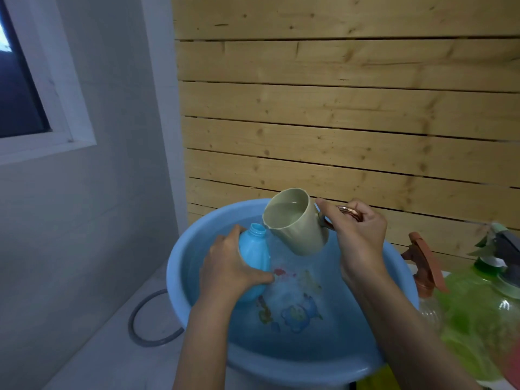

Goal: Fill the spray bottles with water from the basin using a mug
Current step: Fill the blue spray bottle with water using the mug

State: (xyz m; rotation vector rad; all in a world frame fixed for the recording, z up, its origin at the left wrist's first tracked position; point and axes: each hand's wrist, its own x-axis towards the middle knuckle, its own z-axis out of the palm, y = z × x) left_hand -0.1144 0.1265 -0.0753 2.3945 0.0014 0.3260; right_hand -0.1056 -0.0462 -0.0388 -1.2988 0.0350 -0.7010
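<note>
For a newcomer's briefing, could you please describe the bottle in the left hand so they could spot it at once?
Find the big blue basin before the wooden wall. Over its left side the left hand grips a small light-blue bottle, beside the mug. Unlike the clear bottle and green bottle right of the basin, it is opaque with no spray head.

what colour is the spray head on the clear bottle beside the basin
Orange-brown spray head, seen in the head view, the only view.

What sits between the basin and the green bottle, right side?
A clear spray bottle with an orange trigger head stands there, just off the basin rim. Head view shows it.
</note>
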